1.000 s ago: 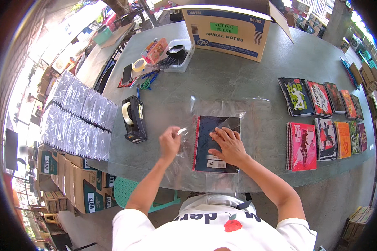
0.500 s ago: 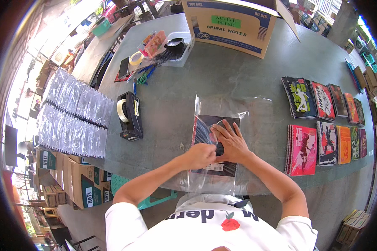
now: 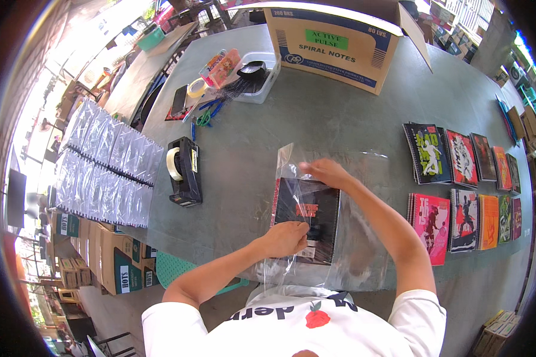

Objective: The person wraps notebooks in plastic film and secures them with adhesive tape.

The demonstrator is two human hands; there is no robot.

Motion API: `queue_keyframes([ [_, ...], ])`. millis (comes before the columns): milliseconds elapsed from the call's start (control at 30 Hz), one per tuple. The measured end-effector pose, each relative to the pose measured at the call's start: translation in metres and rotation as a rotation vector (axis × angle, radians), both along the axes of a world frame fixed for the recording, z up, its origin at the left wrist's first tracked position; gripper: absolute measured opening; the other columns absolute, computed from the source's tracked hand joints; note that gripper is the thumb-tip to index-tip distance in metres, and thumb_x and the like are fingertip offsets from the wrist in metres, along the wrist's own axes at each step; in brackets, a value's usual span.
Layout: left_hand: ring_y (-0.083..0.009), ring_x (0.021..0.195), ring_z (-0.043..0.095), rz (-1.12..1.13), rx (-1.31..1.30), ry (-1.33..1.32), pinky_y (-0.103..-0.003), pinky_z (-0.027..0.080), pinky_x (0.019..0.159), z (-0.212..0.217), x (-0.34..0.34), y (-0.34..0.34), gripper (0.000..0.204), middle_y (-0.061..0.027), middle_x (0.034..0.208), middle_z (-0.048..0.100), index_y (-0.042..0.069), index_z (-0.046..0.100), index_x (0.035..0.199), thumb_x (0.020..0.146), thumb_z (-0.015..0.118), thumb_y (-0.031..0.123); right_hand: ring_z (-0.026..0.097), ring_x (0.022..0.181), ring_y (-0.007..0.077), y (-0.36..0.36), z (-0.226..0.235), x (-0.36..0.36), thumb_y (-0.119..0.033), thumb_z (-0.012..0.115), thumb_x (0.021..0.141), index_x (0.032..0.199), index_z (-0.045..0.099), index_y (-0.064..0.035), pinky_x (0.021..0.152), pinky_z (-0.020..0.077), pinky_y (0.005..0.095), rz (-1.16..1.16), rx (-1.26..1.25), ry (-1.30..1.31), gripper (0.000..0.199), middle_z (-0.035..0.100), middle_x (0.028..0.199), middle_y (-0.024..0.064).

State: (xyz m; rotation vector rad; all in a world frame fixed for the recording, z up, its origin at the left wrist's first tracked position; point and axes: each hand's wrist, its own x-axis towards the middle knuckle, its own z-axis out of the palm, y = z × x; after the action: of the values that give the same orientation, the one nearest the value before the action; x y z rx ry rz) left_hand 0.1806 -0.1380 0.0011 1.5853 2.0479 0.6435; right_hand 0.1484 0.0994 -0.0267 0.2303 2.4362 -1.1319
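A dark spiral notebook [image 3: 290,205] with a red coil on its left side lies on the table in front of me, under a larger sheet of clear plastic film [image 3: 363,190]. My left hand [image 3: 289,238] is closed in a fist on the notebook's lower half. What it grips, if anything, is hidden; a small dark patch shows beside its fingers. At the notebook's top edge, my right hand [image 3: 327,172] has its fingers bent together on the film. The film spreads past the notebook on every side and creases near both hands.
To the left stands a black tape dispenser [image 3: 184,171], with plastic-wrapped notebooks [image 3: 104,163] beyond it. Farther back are scissors [image 3: 204,118], a plastic tub [image 3: 262,89] and a large carton [image 3: 333,53]. Stacked notebooks [image 3: 432,220] stand in rows at right.
My right hand has moved from flat on the notebook up to its top edge. My left fist has slid lower, toward me. More of the cover shows now.
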Motion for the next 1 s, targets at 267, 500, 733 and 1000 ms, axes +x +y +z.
queue_keyframes([
  [267, -0.0351, 0.066, 0.055, 0.044, 0.07, 0.021, -0.044, 0.044, 0.06, -0.013, 0.003, -0.003, 0.012, -0.0153, 0.068, 0.052, 0.001, 0.044, 0.074, 0.075, 0.053, 0.01, 0.045, 0.114, 0.0283, 0.001, 0.08, 0.007, -0.029, 0.073, 0.061, 0.107, 0.059, -0.0216, 0.091, 0.034, 0.0444, -0.332, 0.454, 0.946, 0.049, 0.052, 0.123, 0.0046],
  [500, -0.0368, 0.069, 0.058, 0.014, -0.053, 0.006, -0.043, 0.047, 0.062, -0.003, 0.003, 0.004, 0.021, -0.0205, 0.072, 0.057, -0.004, 0.051, 0.078, 0.073, 0.057, 0.016, 0.034, 0.121, 0.0226, -0.066, 0.052, 0.124, -0.035, 0.07, 0.064, 0.127, 0.046, -0.0261, 0.097, 0.0238, 0.0464, 0.384, 0.454, 0.508, 0.067, 0.047, 0.128, -0.0074],
  [733, -0.031, 0.075, 0.059, 0.016, -0.042, -0.177, -0.039, 0.047, 0.066, 0.017, -0.001, -0.017, 0.019, -0.0157, 0.078, 0.06, 0.0, 0.059, 0.078, 0.078, 0.057, 0.019, 0.037, 0.118, 0.0207, -0.084, 0.049, 0.116, -0.032, 0.068, 0.067, 0.115, 0.056, -0.0217, 0.096, 0.023, 0.0466, 0.44, 0.66, 0.566, 0.05, 0.055, 0.114, -0.0071],
  [1000, -0.0141, 0.065, 0.052, 1.215, 0.55, 0.254, -0.03, 0.044, 0.06, 0.007, -0.139, -0.213, 0.024, -0.0047, 0.076, 0.057, 0.003, 0.058, 0.085, 0.089, 0.053, 0.026, 0.04, 0.116, 0.0197, -0.087, 0.046, 0.133, -0.034, 0.07, 0.066, 0.102, 0.064, -0.0178, 0.094, 0.0257, 0.0427, 0.21, 0.556, 0.47, 0.04, 0.056, 0.112, -0.0073],
])
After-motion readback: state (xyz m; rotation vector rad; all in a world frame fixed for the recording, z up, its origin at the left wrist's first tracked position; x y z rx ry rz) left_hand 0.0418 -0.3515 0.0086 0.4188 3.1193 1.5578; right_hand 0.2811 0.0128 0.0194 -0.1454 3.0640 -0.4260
